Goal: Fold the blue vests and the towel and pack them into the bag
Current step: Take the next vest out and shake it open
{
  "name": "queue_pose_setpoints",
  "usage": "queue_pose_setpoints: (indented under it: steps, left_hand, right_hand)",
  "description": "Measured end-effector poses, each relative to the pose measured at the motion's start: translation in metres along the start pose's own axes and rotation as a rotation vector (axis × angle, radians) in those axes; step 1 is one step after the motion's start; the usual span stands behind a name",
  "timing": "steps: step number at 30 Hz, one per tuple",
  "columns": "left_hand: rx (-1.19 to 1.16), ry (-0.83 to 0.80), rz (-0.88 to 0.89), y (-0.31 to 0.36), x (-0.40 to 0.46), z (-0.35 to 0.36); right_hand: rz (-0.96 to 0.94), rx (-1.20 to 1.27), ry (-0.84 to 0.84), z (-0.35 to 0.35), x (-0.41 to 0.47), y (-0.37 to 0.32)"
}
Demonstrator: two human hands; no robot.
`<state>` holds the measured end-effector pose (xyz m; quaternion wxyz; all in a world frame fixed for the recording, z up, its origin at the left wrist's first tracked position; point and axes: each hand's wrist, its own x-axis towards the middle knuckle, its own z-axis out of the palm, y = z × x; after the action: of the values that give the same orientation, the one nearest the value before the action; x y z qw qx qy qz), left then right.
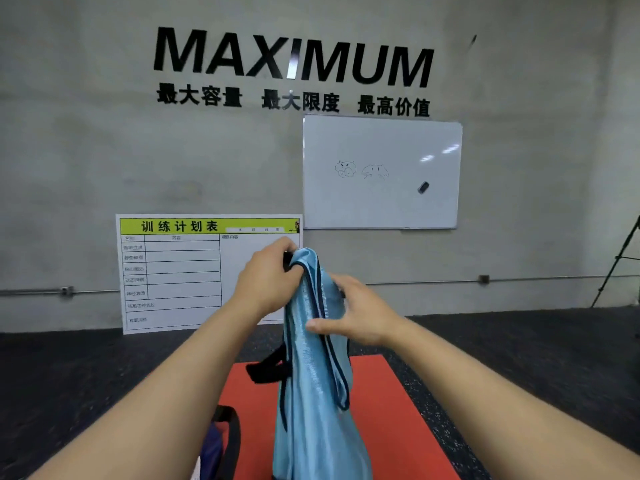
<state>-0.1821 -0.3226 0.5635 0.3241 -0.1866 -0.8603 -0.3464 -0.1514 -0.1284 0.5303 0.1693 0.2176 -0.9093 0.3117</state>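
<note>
A light blue vest of thin, shiny mesh-like cloth, edged with dark navy binding, hangs upright in the middle of the view, its lower end running out of frame at 6 o'clock. The left hand grips the top of the vest, fingers curled round the bunched shoulder fold and its dark trim. The right hand, just at 4 o'clock from the left, holds the vest lower down, thumb pressed across the front of the cloth and fingers wrapped behind it. Below the vest lies a flat orange-red mat on dark speckled rubber flooring. A black strap lies on the mat at 9 o'clock from the hanging cloth; a dark bag with a curved black handle shows at 7 o'clock, partly cut off by the left forearm. On the grey concrete wall hang a whiteboard at 1 o'clock and a ruled chart at 10 o'clock
</note>
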Motion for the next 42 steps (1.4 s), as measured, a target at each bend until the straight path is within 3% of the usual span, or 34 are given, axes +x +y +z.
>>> queue_pose_setpoints:
  steps: [4, 11, 15, 19, 27, 33, 38, 42]
  left_hand:
    - [0.048, 0.042, 0.011, 0.000, 0.004, -0.018]
    - [0.127, 0.082, -0.020, -0.020, -0.004, -0.047]
    - [0.187, 0.083, -0.077, -0.038, -0.013, -0.064]
    - [0.214, 0.059, -0.160, -0.052, -0.023, -0.065]
    - [-0.171, -0.143, 0.043, 0.002, -0.033, -0.014]
    - [-0.479, -0.180, 0.006, 0.021, -0.027, 0.010]
    - [-0.498, -0.143, 0.083, 0.026, -0.030, 0.016]
    - [-0.483, -0.228, 0.138, 0.030, -0.029, 0.018]
  right_hand:
    - [0.142, -0.070, 0.150, 0.012, 0.004, 0.009]
    - [0.283, -0.285, 0.133, 0.002, -0.003, 0.035]
    - [0.295, -0.243, 0.220, -0.018, -0.004, 0.037]
    - [0.157, -0.023, 0.359, -0.039, 0.004, 0.023]
    - [0.018, 0.139, 0.284, -0.043, 0.029, -0.029]
    - [0.037, 0.183, 0.250, -0.038, 0.025, -0.029]
    - [0.066, 0.315, 0.226, -0.046, 0.012, -0.016]
    - [0.075, 0.400, 0.273, -0.051, 0.010, -0.009]
